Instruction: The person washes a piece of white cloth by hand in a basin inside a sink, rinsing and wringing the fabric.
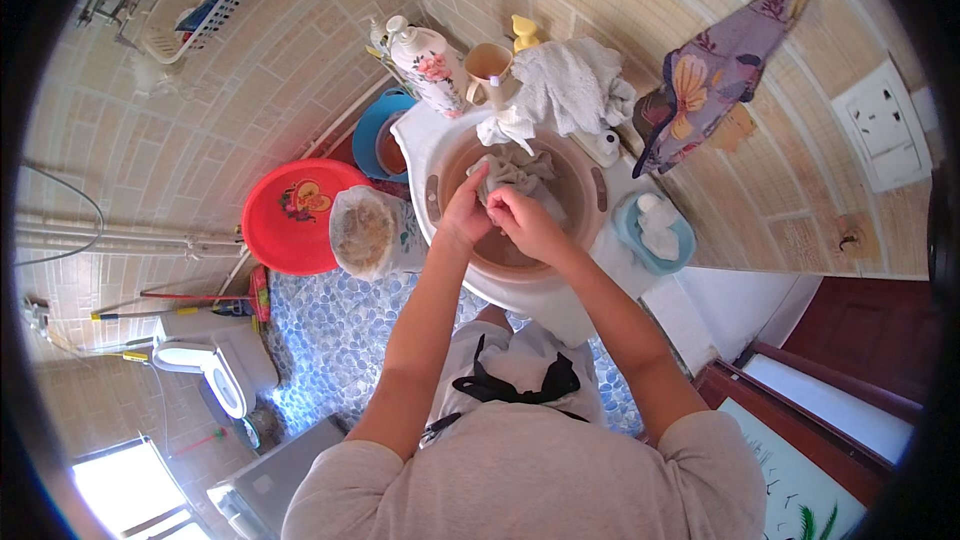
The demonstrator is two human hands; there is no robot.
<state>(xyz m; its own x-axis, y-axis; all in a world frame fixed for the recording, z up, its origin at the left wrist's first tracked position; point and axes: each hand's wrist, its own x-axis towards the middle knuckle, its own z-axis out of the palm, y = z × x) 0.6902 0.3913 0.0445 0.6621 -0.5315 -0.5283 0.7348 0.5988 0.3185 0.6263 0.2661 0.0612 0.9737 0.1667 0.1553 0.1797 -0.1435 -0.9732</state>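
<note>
Both my hands are over a brownish wash basin [577, 155] set in the white sink [420, 145]. A wet-looking grey cloth [523, 172] lies bunched in the basin, its near part gathered up between my hands. My left hand [466, 212] grips the cloth's left side, thumb pointing up along it. Beside it, my right hand [525, 227] is closed, fingers curled against the cloth's near end. The two hands nearly touch. What lies under the cloth is hidden.
Behind the basin stand a flowered pump bottle [430, 65], a beige mug [489, 64] and a draped grey towel [573, 85]. A light-blue bowl [682, 252] with white items sits right. To the left are a red basin [265, 215] and a lined trash bin [407, 240].
</note>
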